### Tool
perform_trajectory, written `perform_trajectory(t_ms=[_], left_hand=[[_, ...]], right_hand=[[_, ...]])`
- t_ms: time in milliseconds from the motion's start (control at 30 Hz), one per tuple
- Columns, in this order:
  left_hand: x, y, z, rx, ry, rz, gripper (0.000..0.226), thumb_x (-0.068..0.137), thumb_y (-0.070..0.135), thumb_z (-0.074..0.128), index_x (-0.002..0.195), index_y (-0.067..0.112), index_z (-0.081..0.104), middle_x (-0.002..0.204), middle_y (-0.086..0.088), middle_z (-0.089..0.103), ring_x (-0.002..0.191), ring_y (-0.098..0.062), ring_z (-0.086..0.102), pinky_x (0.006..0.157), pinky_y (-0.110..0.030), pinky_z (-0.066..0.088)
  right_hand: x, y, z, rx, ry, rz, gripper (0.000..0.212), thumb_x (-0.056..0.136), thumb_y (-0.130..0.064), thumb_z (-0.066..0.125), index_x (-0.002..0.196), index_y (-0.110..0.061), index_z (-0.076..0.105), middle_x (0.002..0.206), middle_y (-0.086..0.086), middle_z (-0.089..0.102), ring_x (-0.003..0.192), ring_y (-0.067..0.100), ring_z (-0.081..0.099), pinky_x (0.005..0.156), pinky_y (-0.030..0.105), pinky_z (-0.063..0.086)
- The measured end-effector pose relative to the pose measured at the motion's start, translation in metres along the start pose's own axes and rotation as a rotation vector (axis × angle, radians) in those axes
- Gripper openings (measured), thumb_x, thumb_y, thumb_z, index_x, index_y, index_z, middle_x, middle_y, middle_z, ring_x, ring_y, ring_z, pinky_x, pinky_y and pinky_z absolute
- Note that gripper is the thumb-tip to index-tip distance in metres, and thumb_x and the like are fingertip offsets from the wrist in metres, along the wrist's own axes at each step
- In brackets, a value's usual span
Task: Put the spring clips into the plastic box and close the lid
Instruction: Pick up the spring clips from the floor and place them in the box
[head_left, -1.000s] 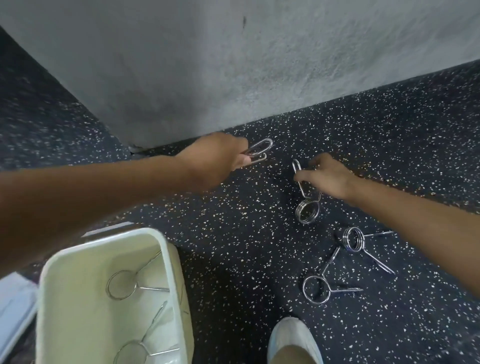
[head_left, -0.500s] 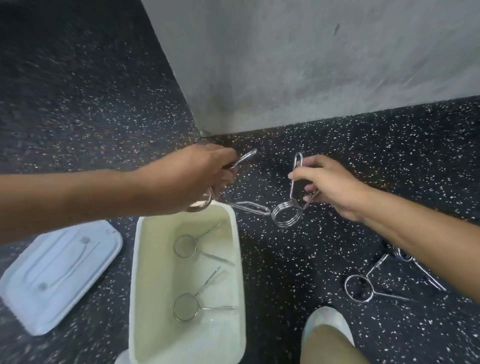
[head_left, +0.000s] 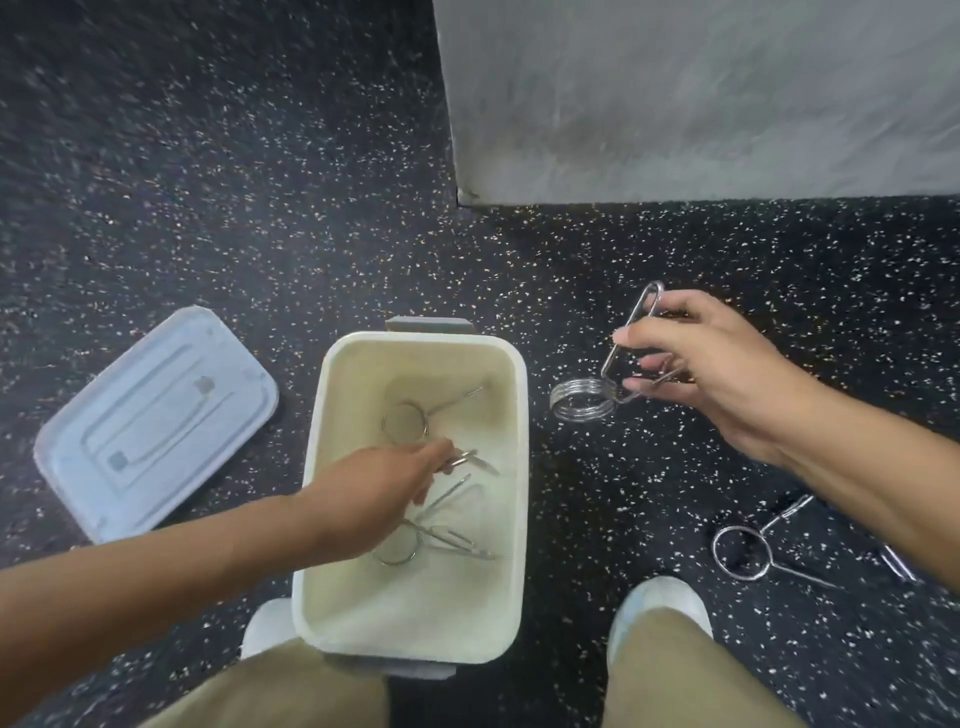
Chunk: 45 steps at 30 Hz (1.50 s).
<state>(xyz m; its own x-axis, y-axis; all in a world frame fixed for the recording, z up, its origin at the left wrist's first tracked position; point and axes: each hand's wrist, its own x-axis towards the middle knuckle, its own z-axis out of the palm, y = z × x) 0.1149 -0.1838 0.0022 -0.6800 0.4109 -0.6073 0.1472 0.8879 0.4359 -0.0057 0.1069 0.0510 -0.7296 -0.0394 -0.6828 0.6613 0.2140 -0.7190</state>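
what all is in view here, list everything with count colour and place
box: 1, cream, open on the floor between the feet
clips in box: at least 2 lying loose, silver
lid: 1, pale blue-white, flat on the floor left of the box
clips on floor: 1 clear, another partly hidden by the right arm, silver
wall: grey, top right
floor: black, speckled
shoes: 2, white, bottom
left hand: in the box, holding a clip
right hand: right of the box, holding a coiled clip
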Motion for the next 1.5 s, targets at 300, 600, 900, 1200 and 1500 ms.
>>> perform_trajectory(t_ms=[300,600,900,1200,1500], left_hand=[[0.020,-0.025,0.071,0.020,-0.149,-0.058,0.041,0.085,-0.002,0.052,0.114,0.025,0.038,0.096,0.002,0.046,0.076,-0.032,0.059,0.071,-0.050,0.053],[0.017,-0.014,0.080,0.192,-0.068,-0.078,0.036,0.090,-0.008,0.045,0.120,0.012,0.048,0.108,-0.011,0.054,0.088,-0.037,0.062,0.067,-0.043,0.044],[0.006,-0.021,0.081,0.100,-0.014,-0.025,0.022,0.098,0.016,0.048,0.120,0.010,0.051,0.110,-0.012,0.062,0.104,-0.033,0.058,0.078,-0.044,0.047],[-0.033,-0.013,0.039,-0.052,0.012,0.017,0.035,0.101,0.042,0.051,0.125,0.017,0.055,0.112,-0.003,0.059,0.099,-0.029,0.062,0.083,-0.042,0.051],[-0.058,-0.027,-0.018,-0.262,0.298,-0.066,0.024,0.097,0.043,0.052,0.091,0.023,0.063,0.080,0.009,0.069,0.072,-0.008,0.065,0.070,-0.036,0.055]], right_hand=[[-0.014,0.001,0.025,0.045,-0.051,-0.106,0.069,0.060,-0.023,0.070,0.126,-0.028,0.049,0.123,0.001,0.043,0.107,0.013,0.055,0.095,0.040,0.055],[-0.048,-0.015,0.071,-0.318,-0.218,-0.559,0.070,0.067,-0.019,0.069,0.117,-0.046,0.029,0.132,0.001,0.031,0.124,0.008,0.049,0.098,0.025,0.050],[-0.039,0.006,0.130,-0.675,-0.314,-0.596,0.081,0.067,-0.028,0.079,0.129,-0.040,0.028,0.128,-0.009,0.036,0.121,0.011,0.041,0.099,0.028,0.038],[-0.012,0.036,0.156,-1.009,-0.305,-0.746,0.079,0.071,-0.023,0.073,0.138,-0.024,0.030,0.135,0.002,0.024,0.105,0.015,0.042,0.080,0.024,0.034],[0.014,0.061,0.177,-0.931,-0.322,-0.788,0.079,0.069,-0.019,0.076,0.137,-0.017,0.036,0.135,0.008,0.030,0.099,0.028,0.059,0.086,0.046,0.053]])
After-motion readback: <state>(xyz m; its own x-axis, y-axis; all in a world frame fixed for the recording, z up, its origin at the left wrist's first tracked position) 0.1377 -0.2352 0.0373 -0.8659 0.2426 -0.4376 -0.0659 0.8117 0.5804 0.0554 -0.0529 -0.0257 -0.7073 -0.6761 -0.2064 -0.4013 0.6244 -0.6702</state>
